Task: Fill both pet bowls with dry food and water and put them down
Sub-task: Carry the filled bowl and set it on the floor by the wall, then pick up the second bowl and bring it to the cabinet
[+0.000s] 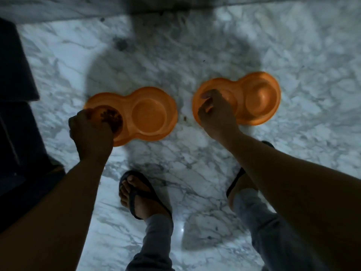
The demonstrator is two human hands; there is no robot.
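We are setting both orange bowls on the marble floor (195, 163). Our left hand (90, 132) pinches the left bowl (148, 116), our right hand (214, 112) the right bowl (257, 98) beside it. Next: let go gently.

Two bowls (134, 116) (246, 98) side by side — on floor (195, 163).
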